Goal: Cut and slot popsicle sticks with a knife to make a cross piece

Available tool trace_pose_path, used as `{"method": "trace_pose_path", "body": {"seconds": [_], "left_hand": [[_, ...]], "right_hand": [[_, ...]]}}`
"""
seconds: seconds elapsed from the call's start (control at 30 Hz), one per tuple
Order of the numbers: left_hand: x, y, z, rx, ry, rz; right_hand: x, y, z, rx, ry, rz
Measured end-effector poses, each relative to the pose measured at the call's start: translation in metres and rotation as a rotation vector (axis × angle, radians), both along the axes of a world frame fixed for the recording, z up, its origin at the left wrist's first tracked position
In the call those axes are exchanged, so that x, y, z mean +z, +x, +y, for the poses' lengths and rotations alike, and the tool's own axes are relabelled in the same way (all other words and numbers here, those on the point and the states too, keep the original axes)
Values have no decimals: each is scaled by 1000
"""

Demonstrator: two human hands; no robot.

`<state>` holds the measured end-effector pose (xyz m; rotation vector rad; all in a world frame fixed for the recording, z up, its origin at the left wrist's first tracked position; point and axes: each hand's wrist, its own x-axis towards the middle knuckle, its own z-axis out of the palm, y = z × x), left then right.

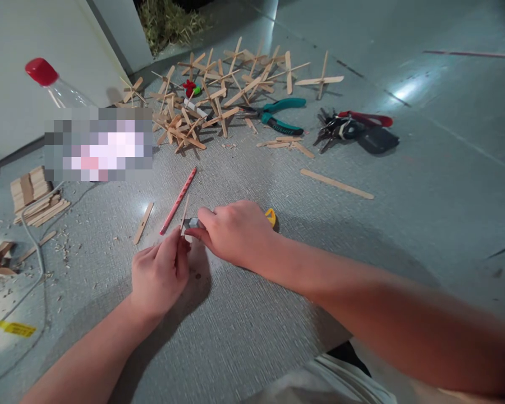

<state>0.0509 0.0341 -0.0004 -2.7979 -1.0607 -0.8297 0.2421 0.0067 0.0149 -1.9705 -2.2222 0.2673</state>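
My left hand (161, 270) pinches a short wooden craft stick (186, 209), which stands up on edge between the fingertips. My right hand (240, 231) is closed around what looks like a utility knife (192, 223); its grey metal front points at the stick, and a yellow end (271, 217) shows past the knuckles. The knife tip is at the stick, but whether it touches I cannot tell. Just beyond my left hand lie a red patterned pencil (179, 200) and a short stick piece (143, 223) with a small dark slot in its middle.
Many crossed stick pieces (219, 84) are heaped at the back, with teal-handled pliers (283, 115) and keys (353, 130) on their right. One long stick (336, 184) lies right of centre. At left are a stick bundle (36, 193), a cable (40, 252), and a red-capped bottle (42, 72).
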Motion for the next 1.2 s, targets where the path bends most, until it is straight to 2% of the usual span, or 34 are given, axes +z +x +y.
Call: {"method": "trace_pose_path", "body": {"seconds": [0.5, 0.73, 0.83, 1.03, 1.2], "left_hand": [[-1, 0, -4, 19, 40, 9], [-2, 1, -5, -22, 19, -13], [-1, 2, -5, -55, -47, -52], [7, 4, -4, -93, -154, -107], [9, 3, -3, -102, -174, -137]], "right_hand": [[5, -4, -3, -10, -28, -28], [5, -10, -9, -21, -13, -58], [5, -9, -13, -19, 68, -91], [1, -3, -22, -6, 389, -148], [0, 1, -26, 35, 470, -131]]}}
